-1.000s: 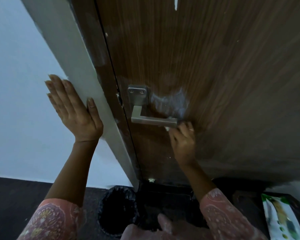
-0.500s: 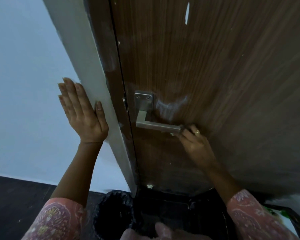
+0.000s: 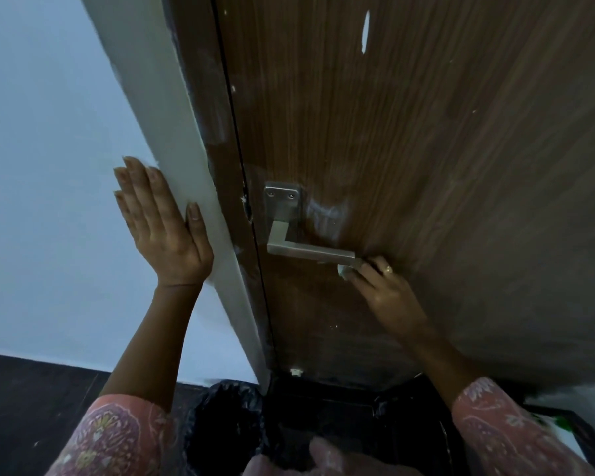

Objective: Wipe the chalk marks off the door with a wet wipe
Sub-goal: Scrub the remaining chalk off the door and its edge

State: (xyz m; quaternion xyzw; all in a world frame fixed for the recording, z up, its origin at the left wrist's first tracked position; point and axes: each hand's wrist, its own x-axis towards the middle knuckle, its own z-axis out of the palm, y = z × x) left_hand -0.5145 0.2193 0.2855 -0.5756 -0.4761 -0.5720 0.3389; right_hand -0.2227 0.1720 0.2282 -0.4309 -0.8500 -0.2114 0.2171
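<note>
A brown wood-grain door fills the upper right. Its metal lever handle sits mid-frame, with a smeared white chalk mark just to its right. Higher up is a thin white streak. My right hand presses against the door just below the free end of the handle, shut on a small white wet wipe that peeks out under the fingertips. My left hand lies flat and open on the pale wall and door frame, fingers spread upward.
A bin lined with a black bag stands on the dark floor below the door. A green and white packet shows at the lower right edge. A pale blue wall fills the left.
My right hand has slid a little to the right and lower along the door, below the handle's end. The chalk smear looks thinner. My left hand stays on the frame.
</note>
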